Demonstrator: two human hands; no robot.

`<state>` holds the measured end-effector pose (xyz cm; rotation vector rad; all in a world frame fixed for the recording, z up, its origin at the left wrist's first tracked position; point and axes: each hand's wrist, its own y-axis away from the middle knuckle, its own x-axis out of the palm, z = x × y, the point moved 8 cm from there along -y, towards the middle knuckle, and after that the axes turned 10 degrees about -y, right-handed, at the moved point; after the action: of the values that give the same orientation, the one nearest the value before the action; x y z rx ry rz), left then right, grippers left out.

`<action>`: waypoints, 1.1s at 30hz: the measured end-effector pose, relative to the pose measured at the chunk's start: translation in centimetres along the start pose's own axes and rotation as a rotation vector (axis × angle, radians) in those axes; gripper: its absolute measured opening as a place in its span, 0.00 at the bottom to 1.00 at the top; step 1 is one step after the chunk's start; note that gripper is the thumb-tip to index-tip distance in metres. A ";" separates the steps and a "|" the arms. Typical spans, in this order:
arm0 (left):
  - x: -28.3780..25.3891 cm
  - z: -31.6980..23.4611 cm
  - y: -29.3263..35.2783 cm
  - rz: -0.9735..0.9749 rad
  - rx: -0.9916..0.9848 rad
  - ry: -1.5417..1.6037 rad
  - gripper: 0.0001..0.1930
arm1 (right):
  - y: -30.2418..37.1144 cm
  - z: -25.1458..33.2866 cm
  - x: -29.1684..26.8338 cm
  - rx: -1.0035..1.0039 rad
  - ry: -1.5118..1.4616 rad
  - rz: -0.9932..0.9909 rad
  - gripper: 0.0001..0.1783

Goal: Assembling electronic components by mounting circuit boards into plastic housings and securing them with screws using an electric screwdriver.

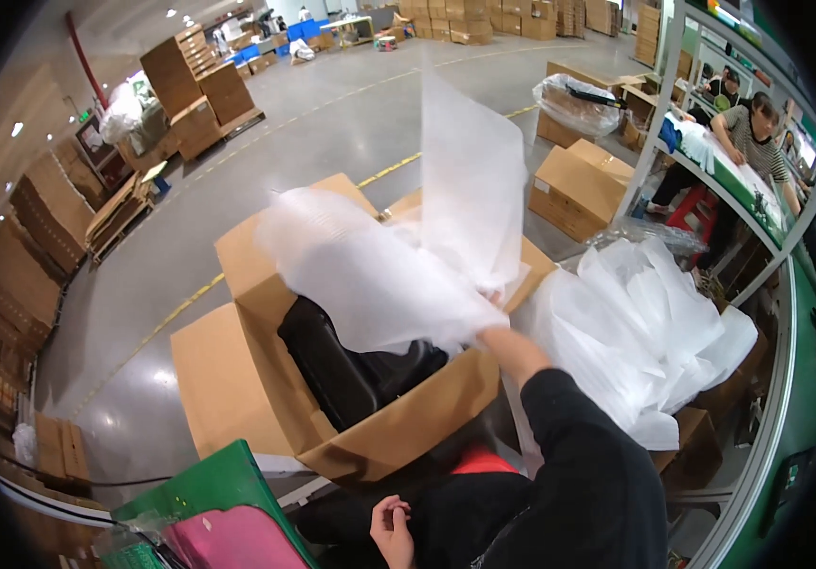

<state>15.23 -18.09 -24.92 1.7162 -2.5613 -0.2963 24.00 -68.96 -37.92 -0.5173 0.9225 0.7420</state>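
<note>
My right arm reaches over an open cardboard box [398, 446], and my right hand [499, 338] is closed on a white foam sheet [380, 275]. The sheet hides most of its fingers. It spreads over the far part of the box, and another translucent piece [472, 180] stands up behind; whether the two are joined I cannot tell. Inside the box lie black moulded items [337, 365], partly covered by the sheet. My left hand [392, 533] rests low near my lap, apart from the box, its fingers curled in with nothing seen in them.
A heap of white foam sheets [626, 332] lies right of the box. Further right stands a metal-framed bench [778, 313], where a person [754, 137] works. A green board [213, 493] and pink seat [237, 541] are at lower left. Closed cartons [574, 190] stand beyond.
</note>
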 end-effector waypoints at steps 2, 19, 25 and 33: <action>-1.7 0.3 -0.8 -0.054 -0.031 -0.032 0.10 | 0.7 5.6 0.5 0.026 0.455 -0.150 0.31; 6.9 -3.8 -14.8 -0.035 0.493 -0.651 0.59 | 5.8 15.7 6.4 -0.317 -1.597 0.485 0.26; 7.2 -5.3 -15.0 -0.095 0.739 -0.623 0.59 | 14.9 21.1 0.3 -0.464 -1.221 0.305 0.33; 6.0 -7.5 -13.3 -0.090 0.789 -0.399 0.57 | 15.1 28.3 -11.6 -0.458 -1.096 0.063 0.32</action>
<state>26.16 -29.54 -20.38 2.1766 -3.1571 0.5018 22.67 -43.90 -14.85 -0.3842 -0.2630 1.1222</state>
